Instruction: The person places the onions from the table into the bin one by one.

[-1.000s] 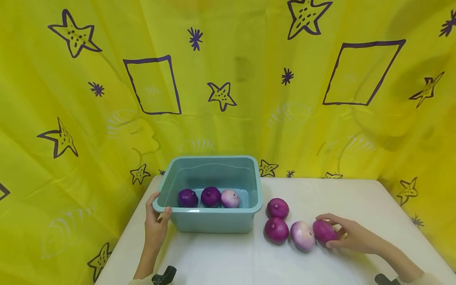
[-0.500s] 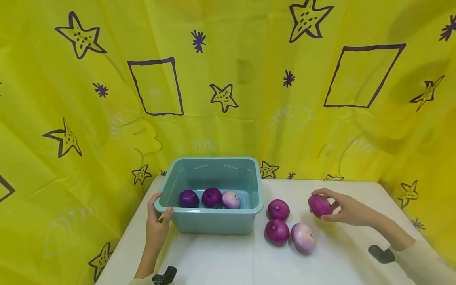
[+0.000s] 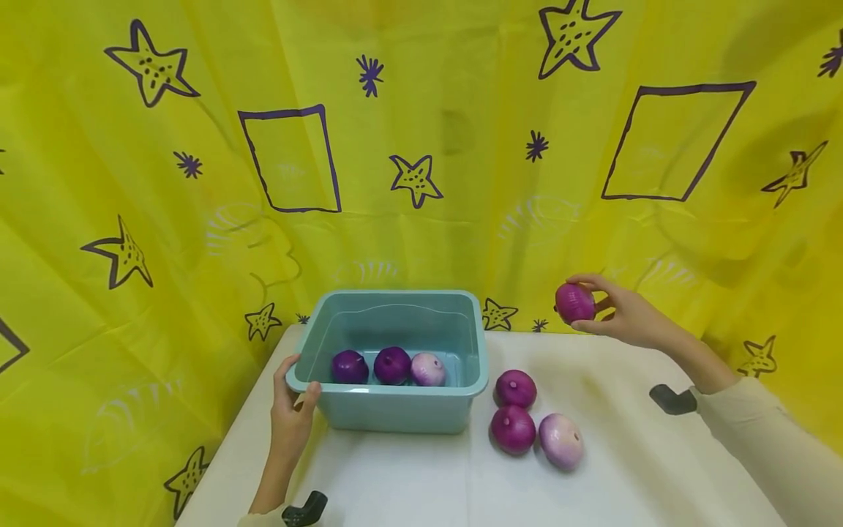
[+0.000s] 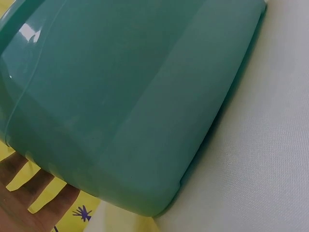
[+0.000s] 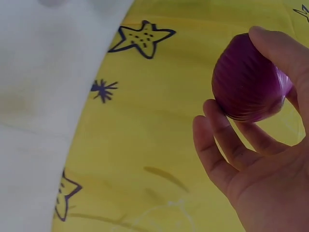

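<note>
Raised above the back of the table, my right hand [image 3: 622, 313] pinches a purple onion [image 3: 575, 304] between thumb and fingers. The right wrist view shows the same onion [image 5: 248, 82] between thumb and fingertips. My left hand [image 3: 292, 421] grips the left front corner of a teal plastic tub [image 3: 402, 410], its thumb over the rim; its fingers [image 4: 36, 193] show beside the tub wall in the left wrist view. Inside the tub lie two dark purple onions [image 3: 392, 364] and a pale one [image 3: 428, 369]. To its right sit two purple onions [image 3: 513, 430] and a white-purple onion [image 3: 561, 442].
A white cloth [image 3: 408, 483] covers the table. Close behind it hangs a yellow curtain [image 3: 461, 234] printed with stars, which also runs along both sides. Black wrist mounts [image 3: 673, 400] stick out from the cuffs.
My right hand has lifted the purple onion off the table from beside the white-purple one, carrying it up and slightly left. The left hand and tub stay in place.
</note>
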A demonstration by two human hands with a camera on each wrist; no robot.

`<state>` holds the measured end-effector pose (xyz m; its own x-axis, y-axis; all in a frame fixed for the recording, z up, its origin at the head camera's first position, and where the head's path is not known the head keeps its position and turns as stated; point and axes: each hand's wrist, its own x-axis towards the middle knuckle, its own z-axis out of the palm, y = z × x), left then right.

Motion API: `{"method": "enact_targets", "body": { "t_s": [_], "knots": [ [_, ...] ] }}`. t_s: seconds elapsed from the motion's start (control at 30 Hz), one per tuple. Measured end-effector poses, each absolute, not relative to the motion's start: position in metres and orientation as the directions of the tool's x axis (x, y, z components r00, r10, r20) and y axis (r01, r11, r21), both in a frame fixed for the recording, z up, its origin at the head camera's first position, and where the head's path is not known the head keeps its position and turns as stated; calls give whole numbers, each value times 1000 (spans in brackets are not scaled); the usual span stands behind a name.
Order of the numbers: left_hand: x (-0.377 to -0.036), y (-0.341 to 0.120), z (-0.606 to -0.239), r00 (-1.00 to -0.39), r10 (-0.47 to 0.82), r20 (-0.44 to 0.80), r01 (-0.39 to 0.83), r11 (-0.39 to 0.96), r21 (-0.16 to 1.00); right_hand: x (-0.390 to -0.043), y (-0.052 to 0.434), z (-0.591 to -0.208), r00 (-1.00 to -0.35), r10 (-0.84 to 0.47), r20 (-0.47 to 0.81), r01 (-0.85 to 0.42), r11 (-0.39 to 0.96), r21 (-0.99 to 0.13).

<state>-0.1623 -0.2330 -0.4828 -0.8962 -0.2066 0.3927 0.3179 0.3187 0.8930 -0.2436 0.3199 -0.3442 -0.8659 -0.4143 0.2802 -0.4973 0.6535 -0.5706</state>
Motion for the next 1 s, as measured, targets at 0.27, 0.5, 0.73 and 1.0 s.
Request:
{"method": "enact_targets", "body": {
  "t_s": [0.27,0.5,0.73,1.0],
  "knots": [
    [-160,-231,-483,-899,-208,386,314,310,897,-259,306,-324,-866,-389,315,-500,653,-569],
    [-161,-233,-482,-898,-211,386,305,334,892,-268,297,-318,-877,-369,309,-481,665,-571],
    [-161,-233,-483,-892,-213,399,316,337,887,-273,289,-313,-892,-352,283,-451,680,-578],
    [-161,-233,-483,-888,-209,409,327,337,883,-284,266,-303,-862,-440,253,-501,663,-557]
  ]
}}
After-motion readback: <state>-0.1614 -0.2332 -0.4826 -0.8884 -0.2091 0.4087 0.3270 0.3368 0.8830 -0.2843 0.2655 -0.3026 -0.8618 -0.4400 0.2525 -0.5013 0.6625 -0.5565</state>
